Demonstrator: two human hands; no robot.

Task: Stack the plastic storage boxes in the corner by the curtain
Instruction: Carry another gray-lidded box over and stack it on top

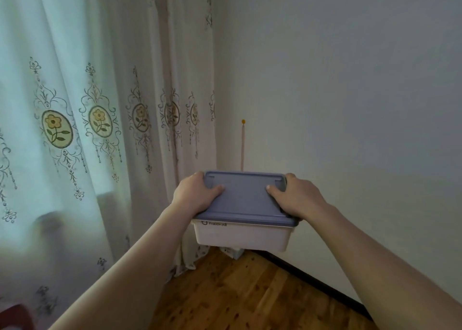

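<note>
Both forearms reach out from the bottom edge, and I see my left hand (197, 194) and right hand (297, 195) clamped on the two short ends of a plastic storage box (242, 234), thumbs lying flat on its blue-grey lid (245, 197) and fingers curled over the edges. I hold the box level in the air above the wooden floor (250, 297), in front of the corner where the flowered curtain (100, 129) meets the white wall (350, 92). On the box's white front, just under the lid, I read a small round logo and dark lettering that looks like "happydi", too blurred to be sure. Below the box, a pale object (233, 252) peeks out in the corner; I cannot tell what it is.
</note>
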